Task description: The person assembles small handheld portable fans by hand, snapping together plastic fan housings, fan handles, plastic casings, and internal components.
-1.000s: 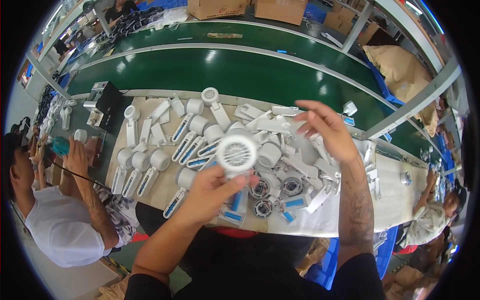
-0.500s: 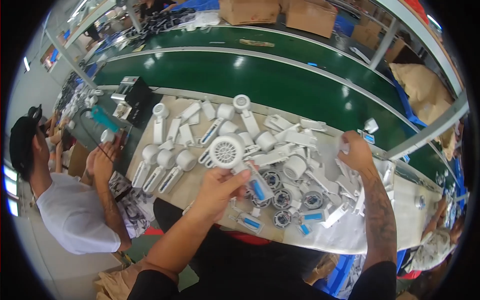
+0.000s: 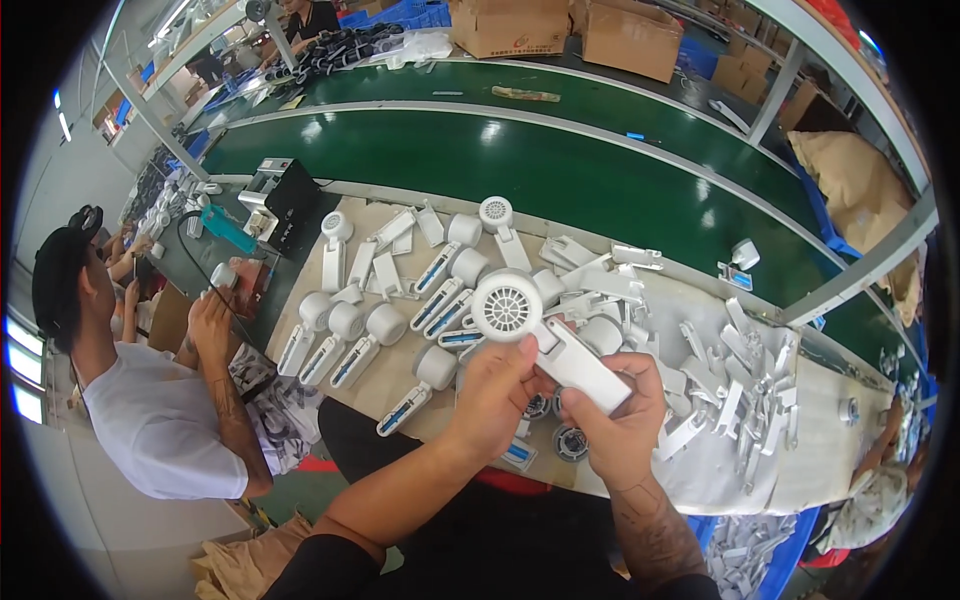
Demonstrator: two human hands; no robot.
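Fan (image 3: 576,362) is held above the table (image 3: 825,425), its long axis going from the head (image 3: 507,305) at far left to the handle (image 3: 592,375) at near right; left hand (image 3: 495,395) is closed at the neck (image 3: 544,340), right hand (image 3: 625,425) on the handle's end.

We note a pale grey wall (image 3: 45,200) at far left, with bright window panes (image 3: 27,402) low at the picture's rim and a lit tube (image 3: 63,118) above. Across the room we see a green conveyor bed (image 3: 440,150), a light rail (image 3: 400,104) dividing it lengthwise; white glare spots lie on its glossy surface. Slanting pale metal posts (image 3: 865,262) flank it, left and right. We log two cardboard boxes (image 3: 630,40) beyond the bed, a worktable (image 3: 825,420) with pale covering on its near side, and a patch of green floor (image 3: 305,520) below.
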